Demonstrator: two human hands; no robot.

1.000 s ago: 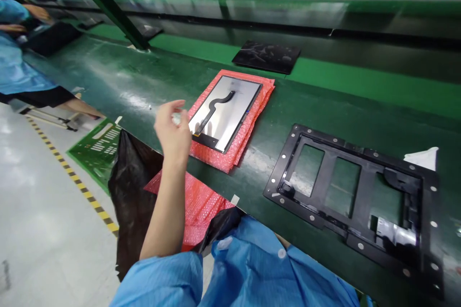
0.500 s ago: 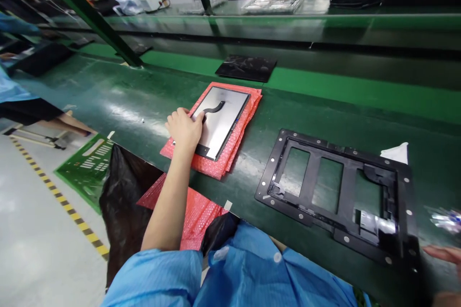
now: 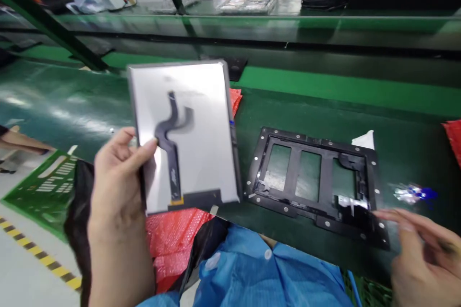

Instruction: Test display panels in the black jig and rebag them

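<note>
Head view: clamped in the left hand (image 3: 115, 172) by its left edge, a thin rectangular panel (image 3: 201, 120), thumb pressed on the face, fingers curled behind. Held upright over the near edge of the counter (image 3: 324, 100), slightly tilted, clear of the surface. Smooth, matt silver back with a dark rim and a black band along the bottom. Down the middle, a flat black ribbon cable (image 3: 172, 153), glossy, bent in an S.

Low on the right, blurred, the right hand (image 3: 421, 249), fingers stretched out loosely, just by the near right corner of a black frame (image 3: 317, 182). Cannot tell whether touching. Flat and rigid, with three rectangular windows and silver screw heads dotted round the rim, lying on the shiny green counter. Behind the panel, a corner of red bubble wrap (image 3: 235, 98), knobbly and soft; more of it below, in a crinkled black bag (image 3: 77, 201).

Half a second ago: panel lying flat on the red bubble wrap, left hand at its near left corner. Now lifted off and turned up toward the camera. Right hand then only fingertips at the picture's edge; now further in, beside the frame.
</note>
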